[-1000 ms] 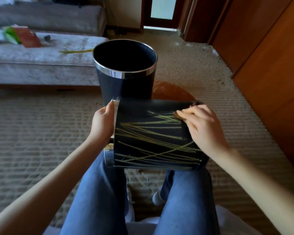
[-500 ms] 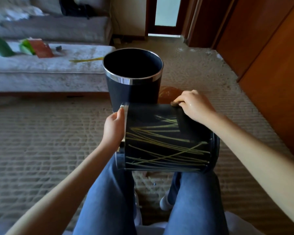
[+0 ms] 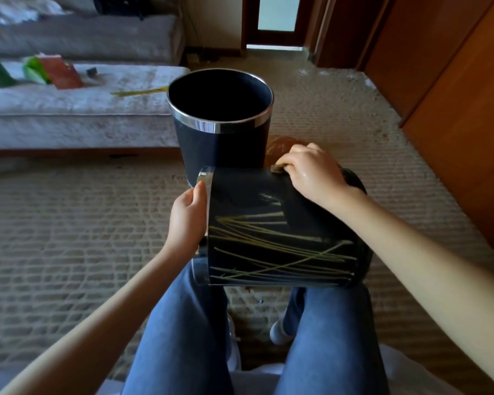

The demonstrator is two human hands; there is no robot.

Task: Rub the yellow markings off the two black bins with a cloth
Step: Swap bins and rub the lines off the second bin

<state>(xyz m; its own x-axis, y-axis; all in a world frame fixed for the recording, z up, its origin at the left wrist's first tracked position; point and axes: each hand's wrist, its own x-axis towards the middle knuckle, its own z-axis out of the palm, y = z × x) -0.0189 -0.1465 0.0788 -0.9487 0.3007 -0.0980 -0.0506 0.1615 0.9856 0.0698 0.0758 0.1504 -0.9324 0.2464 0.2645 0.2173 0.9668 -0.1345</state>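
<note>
We are laying a bin [image 3: 280, 232] across our lap, its axis running 9 to 3, mouth at 9. Our left hand [image 3: 187, 220] is gripping its rim; our right hand [image 3: 311, 173] is pinching a cloth [image 3: 277, 167] on top. Yellow marks [image 3: 271, 252] are facing us. A second bin [image 3: 220, 121] is standing upright at 12. We are seeing no writing.

Black bin [image 3: 283, 246], crisscrossed yellow markings [image 3: 268, 252]

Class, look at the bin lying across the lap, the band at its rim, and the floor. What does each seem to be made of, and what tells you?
Lap bin: smooth black wall with a dull sheen, probably plastic or coated metal.
Rim band: bright and reflective, apparently polished or chromed metal.
Floor: beige woven carpet with ribbed, looped texture.
</note>
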